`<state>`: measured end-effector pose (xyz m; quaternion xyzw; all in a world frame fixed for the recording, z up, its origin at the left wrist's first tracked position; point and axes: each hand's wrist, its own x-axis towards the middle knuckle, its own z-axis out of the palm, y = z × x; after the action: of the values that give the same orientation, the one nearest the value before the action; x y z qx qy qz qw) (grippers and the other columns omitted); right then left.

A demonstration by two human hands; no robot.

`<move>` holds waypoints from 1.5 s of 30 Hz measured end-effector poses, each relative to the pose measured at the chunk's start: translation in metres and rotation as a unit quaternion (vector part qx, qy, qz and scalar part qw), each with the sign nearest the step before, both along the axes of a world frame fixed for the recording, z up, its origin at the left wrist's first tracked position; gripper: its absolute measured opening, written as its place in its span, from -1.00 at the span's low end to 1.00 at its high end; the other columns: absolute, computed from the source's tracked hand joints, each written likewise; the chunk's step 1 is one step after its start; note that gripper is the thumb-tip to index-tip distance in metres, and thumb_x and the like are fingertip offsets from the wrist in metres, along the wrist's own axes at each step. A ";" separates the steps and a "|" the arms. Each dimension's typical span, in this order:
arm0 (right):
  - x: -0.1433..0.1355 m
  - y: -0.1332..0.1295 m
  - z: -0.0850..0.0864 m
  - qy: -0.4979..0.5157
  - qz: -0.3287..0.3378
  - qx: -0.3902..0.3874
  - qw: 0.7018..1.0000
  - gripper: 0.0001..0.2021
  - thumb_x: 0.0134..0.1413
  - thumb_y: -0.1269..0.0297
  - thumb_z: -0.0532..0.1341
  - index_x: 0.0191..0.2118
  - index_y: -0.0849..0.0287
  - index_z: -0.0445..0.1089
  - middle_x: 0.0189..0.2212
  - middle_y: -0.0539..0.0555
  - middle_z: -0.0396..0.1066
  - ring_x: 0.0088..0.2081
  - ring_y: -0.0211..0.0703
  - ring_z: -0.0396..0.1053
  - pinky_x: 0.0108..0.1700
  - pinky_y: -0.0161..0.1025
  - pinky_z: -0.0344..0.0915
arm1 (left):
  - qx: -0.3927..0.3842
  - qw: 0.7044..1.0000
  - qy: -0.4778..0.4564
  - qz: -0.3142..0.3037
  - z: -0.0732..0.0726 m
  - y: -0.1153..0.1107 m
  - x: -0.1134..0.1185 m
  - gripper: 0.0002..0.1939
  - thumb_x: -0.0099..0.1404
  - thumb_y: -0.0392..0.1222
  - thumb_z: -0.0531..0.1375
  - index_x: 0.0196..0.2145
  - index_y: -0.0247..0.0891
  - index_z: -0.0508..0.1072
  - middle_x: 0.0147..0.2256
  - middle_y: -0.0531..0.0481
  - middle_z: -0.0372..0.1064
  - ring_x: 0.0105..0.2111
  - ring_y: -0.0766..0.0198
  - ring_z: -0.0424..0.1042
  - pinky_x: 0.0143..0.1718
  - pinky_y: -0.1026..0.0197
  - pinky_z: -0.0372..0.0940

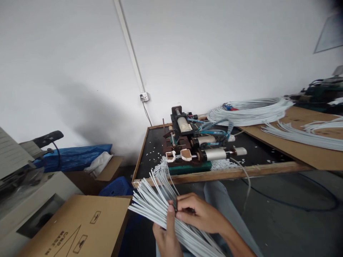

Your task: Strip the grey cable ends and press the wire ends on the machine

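Observation:
A thick bundle of white cables (152, 205) spreads its cut ends toward the upper left, over the person's lap. My left hand (168, 230) is wrapped round the bundle from below, its thumb lying on top. My right hand (197, 212) is closed, thumb and fingers pinched at the bundle's upper side beside my left thumb. A small dark thing shows between its fingertips, too small to name. Just beyond the cable ends, a machine with metal cylinders (214, 154) and blue hoses stands on the black table (152, 141), with small white scraps around it.
Coiled white cables (249, 109) lie at the table's right, beside more cables on a cardboard sheet (292, 119). A wooden rim (227, 174) edges the table. At the left are a cardboard box (107, 217), a blue basket (116, 187) and a pale machine (57, 192).

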<state>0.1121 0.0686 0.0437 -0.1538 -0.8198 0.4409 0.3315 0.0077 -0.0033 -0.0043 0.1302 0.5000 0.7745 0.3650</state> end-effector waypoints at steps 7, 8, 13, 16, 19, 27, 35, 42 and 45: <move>-0.001 0.005 -0.007 0.029 -0.004 -0.020 0.999 -0.62 0.26 0.21 0.18 -0.58 0.14 0.17 -0.55 -0.11 0.10 -0.49 -0.27 0.13 -0.43 -0.30 0.03 | -0.023 1.000 -0.019 0.011 0.000 0.001 0.001 -0.58 0.07 -0.02 0.47 -0.19 -0.36 0.62 -0.16 -0.23 0.61 0.02 -0.20 0.52 0.14 -0.12 0.35; -0.001 0.005 -0.008 0.031 -0.008 -0.012 0.999 -0.62 0.27 0.21 0.18 -0.58 0.14 0.19 -0.56 -0.11 0.10 -0.50 -0.28 0.14 -0.44 -0.30 0.02 | -0.023 0.999 -0.019 0.012 -0.001 0.002 0.001 -0.58 0.07 -0.01 0.47 -0.19 -0.36 0.62 -0.16 -0.23 0.61 0.02 -0.19 0.51 0.14 -0.11 0.34; 0.002 0.005 -0.009 0.042 -0.051 0.009 0.998 -0.62 0.30 0.22 0.16 -0.58 0.15 0.27 -0.56 -0.08 0.15 -0.53 -0.28 0.14 -0.47 -0.29 0.02 | -0.036 0.999 -0.006 0.031 -0.006 0.003 0.000 -0.51 0.05 0.09 0.47 -0.20 -0.35 0.62 -0.18 -0.24 0.59 -0.03 -0.14 0.53 0.07 -0.04 0.38; 0.009 0.006 -0.013 0.091 -0.138 0.007 0.986 -0.63 0.33 0.19 0.14 -0.53 0.15 0.32 -0.54 -0.05 0.21 -0.50 -0.25 0.20 -0.44 -0.29 0.07 | -0.035 0.999 0.016 0.036 -0.006 0.004 0.000 -0.46 0.03 0.15 0.47 -0.21 -0.36 0.62 -0.24 -0.21 0.59 -0.12 -0.08 0.56 0.01 0.02 0.40; 0.014 0.008 -0.018 0.138 -0.230 0.024 0.963 -0.65 0.37 0.15 0.10 -0.46 0.13 0.36 -0.50 -0.03 0.25 -0.47 -0.22 0.26 -0.41 -0.29 0.14 | -0.032 0.999 0.016 0.036 -0.004 0.004 0.002 -0.45 0.01 0.16 0.47 -0.21 -0.36 0.61 -0.25 -0.22 0.59 -0.13 -0.10 0.56 -0.03 0.00 0.43; -0.002 0.018 -0.032 0.147 -0.335 0.064 0.928 -0.69 0.39 0.18 0.07 -0.43 0.10 0.30 -0.49 -0.01 0.31 -0.44 -0.17 0.32 -0.37 -0.28 0.22 | -0.048 0.998 -0.005 0.046 0.003 0.003 0.003 -0.52 0.04 0.09 0.47 -0.21 -0.33 0.60 -0.23 -0.20 0.58 -0.10 -0.09 0.56 0.02 0.00 0.41; -0.005 0.024 -0.037 0.132 -0.334 0.067 0.931 -0.69 0.38 0.22 0.06 -0.44 0.11 0.28 -0.50 -0.02 0.30 -0.45 -0.17 0.31 -0.37 -0.27 0.21 | -0.064 0.997 0.017 0.050 0.004 0.003 0.003 -0.52 0.04 0.14 0.46 -0.27 -0.34 0.60 -0.34 -0.16 0.54 -0.28 -0.06 0.57 -0.21 -0.01 0.50; -0.006 0.028 -0.036 0.130 -0.328 0.069 0.933 -0.69 0.39 0.25 0.06 -0.44 0.11 0.25 -0.49 -0.02 0.28 -0.42 -0.18 0.30 -0.34 -0.28 0.20 | -0.055 0.997 0.024 0.050 0.002 0.005 0.002 -0.50 0.02 0.16 0.45 -0.29 -0.35 0.60 -0.35 -0.15 0.52 -0.27 -0.05 0.55 -0.17 -0.03 0.49; -0.006 0.029 -0.035 0.131 -0.326 0.069 0.934 -0.69 0.40 0.25 0.06 -0.44 0.12 0.26 -0.48 -0.02 0.27 -0.43 -0.19 0.30 -0.34 -0.28 0.19 | -0.053 0.997 0.028 0.042 0.001 0.004 0.001 -0.52 0.02 0.16 0.45 -0.30 -0.33 0.61 -0.38 -0.11 0.50 -0.27 -0.06 0.55 -0.17 -0.03 0.49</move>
<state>0.1061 0.0974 0.0089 -0.3305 -0.7024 0.2674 0.5709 0.0083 0.0011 -0.0037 0.1111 0.5558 0.7575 0.3240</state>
